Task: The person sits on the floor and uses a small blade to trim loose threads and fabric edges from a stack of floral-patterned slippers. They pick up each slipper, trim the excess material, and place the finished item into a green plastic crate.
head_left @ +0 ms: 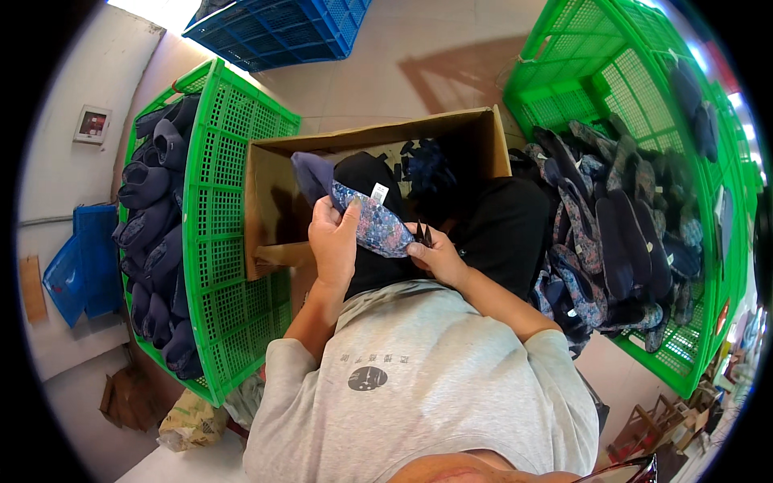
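My left hand [333,238] is closed round the edge of a slipper [377,224] with a blue and pink floral outside and a plain dark purple part at its far left end. A small white label [379,194] sticks out from its side. My right hand [440,259] grips a pair of dark thread snips [423,234], their points upward. Its thumb and fingertips also touch the right end of the slipper. The slipper is held above my lap, in front of an open cardboard box [386,134].
Dark scraps [431,165] lie inside the box. On my left a green crate [241,185] holds several dark slippers [149,201]. Another green crate [564,56], with floral and dark slippers [616,233] beside it and in it, stands right. A blue crate [282,32] is beyond.
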Action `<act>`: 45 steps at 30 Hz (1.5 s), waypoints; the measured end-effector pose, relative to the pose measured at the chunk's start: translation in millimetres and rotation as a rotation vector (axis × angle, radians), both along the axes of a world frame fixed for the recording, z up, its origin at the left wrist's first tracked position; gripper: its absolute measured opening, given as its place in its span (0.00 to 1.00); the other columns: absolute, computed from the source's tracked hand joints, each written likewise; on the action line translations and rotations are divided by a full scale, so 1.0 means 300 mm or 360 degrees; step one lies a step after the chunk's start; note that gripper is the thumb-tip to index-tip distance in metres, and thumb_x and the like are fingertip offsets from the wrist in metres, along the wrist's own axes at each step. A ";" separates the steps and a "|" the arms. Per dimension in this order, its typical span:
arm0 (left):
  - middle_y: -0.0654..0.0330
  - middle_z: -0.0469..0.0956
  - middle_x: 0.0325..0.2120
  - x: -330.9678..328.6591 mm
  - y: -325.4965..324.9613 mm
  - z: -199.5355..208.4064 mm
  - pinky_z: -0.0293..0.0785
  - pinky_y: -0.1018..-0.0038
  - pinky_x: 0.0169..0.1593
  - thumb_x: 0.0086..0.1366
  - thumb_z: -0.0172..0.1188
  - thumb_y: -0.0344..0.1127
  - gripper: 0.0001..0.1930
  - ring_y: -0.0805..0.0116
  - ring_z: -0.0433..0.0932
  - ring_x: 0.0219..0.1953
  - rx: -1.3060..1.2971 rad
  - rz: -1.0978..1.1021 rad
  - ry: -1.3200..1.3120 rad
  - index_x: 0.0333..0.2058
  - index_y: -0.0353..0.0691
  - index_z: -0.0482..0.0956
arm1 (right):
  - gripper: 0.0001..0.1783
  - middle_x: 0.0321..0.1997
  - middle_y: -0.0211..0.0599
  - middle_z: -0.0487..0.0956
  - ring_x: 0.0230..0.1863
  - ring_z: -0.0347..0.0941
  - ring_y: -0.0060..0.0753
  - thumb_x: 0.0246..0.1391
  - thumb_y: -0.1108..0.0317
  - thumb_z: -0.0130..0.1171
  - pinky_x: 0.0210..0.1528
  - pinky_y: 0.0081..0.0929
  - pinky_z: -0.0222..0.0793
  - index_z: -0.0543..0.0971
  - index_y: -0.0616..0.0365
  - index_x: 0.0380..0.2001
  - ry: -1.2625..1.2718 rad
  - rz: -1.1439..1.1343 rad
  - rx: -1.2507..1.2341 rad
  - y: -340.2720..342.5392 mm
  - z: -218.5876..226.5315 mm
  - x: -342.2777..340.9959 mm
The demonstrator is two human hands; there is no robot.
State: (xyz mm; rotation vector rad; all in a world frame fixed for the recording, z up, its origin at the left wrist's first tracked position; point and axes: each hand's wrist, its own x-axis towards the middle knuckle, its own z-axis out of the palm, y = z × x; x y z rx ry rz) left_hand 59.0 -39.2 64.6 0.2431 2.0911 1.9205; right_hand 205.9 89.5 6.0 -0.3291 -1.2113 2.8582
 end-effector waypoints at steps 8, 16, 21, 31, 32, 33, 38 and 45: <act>0.69 0.72 0.19 -0.017 -0.027 -0.042 0.64 0.78 0.27 0.62 0.66 0.34 0.11 0.84 0.65 0.23 -0.0298 -0.0258 0.0020 0.32 0.33 0.74 | 0.24 0.31 0.25 0.78 0.18 0.57 0.09 0.67 0.56 0.55 0.19 0.11 0.49 0.71 0.55 0.60 -0.0180 -0.0048 0.0124 0.013 -0.005 -0.007; 0.57 0.75 0.24 -0.016 -0.034 0.057 0.70 0.65 0.32 0.56 0.70 0.37 0.13 0.56 0.73 0.26 -0.1285 -0.0545 0.0717 0.32 0.38 0.77 | 0.19 0.39 0.31 0.81 0.32 0.74 0.16 0.67 0.61 0.55 0.28 0.15 0.65 0.71 0.60 0.55 -0.0192 -0.0076 0.0146 0.003 0.013 -0.020; 0.59 0.75 0.33 0.033 -0.034 0.057 0.68 0.62 0.43 0.49 0.72 0.38 0.13 0.57 0.74 0.40 -0.0973 -0.0599 0.1488 0.31 0.42 0.80 | 0.18 0.39 0.31 0.80 0.34 0.73 0.17 0.65 0.66 0.57 0.37 0.19 0.69 0.71 0.61 0.55 -0.0124 -0.0144 0.0173 -0.007 -0.047 -0.023; 0.63 0.74 0.34 0.054 0.017 0.116 0.64 0.61 0.49 0.51 0.62 0.30 0.07 0.61 0.73 0.44 -0.1119 -0.0848 0.1776 0.31 0.44 0.81 | 0.22 0.44 0.25 0.79 0.39 0.71 0.13 0.61 0.73 0.60 0.42 0.15 0.68 0.72 0.62 0.58 -0.0039 -0.0221 0.0605 0.015 -0.038 -0.009; 0.63 0.74 0.34 0.050 0.033 0.147 0.64 0.60 0.50 0.51 0.63 0.29 0.07 0.60 0.73 0.44 -0.1078 -0.0807 0.1887 0.31 0.43 0.80 | 0.22 0.45 0.24 0.79 0.39 0.70 0.13 0.60 0.73 0.61 0.43 0.15 0.68 0.73 0.62 0.57 -0.0072 -0.0214 0.0670 0.028 -0.029 -0.006; 0.62 0.74 0.35 0.047 0.047 0.184 0.65 0.59 0.51 0.50 0.63 0.28 0.06 0.59 0.73 0.45 -0.1050 -0.0757 0.1996 0.30 0.42 0.80 | 0.22 0.45 0.24 0.78 0.40 0.70 0.13 0.60 0.74 0.61 0.44 0.16 0.68 0.74 0.61 0.57 -0.0098 -0.0196 0.0727 0.040 -0.020 -0.005; 0.60 0.73 0.36 -0.016 0.136 0.248 0.68 0.60 0.50 0.52 0.61 0.27 0.07 0.54 0.74 0.44 -0.0705 -0.0861 0.1943 0.32 0.38 0.77 | 0.23 0.42 0.27 0.80 0.40 0.72 0.17 0.55 0.77 0.63 0.46 0.18 0.69 0.77 0.61 0.55 0.0131 -0.0314 0.1241 0.057 -0.036 0.007; 0.52 0.75 0.26 -0.076 0.180 0.203 0.70 0.60 0.37 0.62 0.55 0.27 0.04 0.49 0.76 0.33 -0.0733 -0.1482 0.1255 0.33 0.38 0.68 | 0.23 0.40 0.35 0.81 0.38 0.76 0.27 0.52 0.74 0.65 0.44 0.24 0.71 0.79 0.53 0.53 0.0090 -0.0237 0.1343 0.086 -0.025 0.032</act>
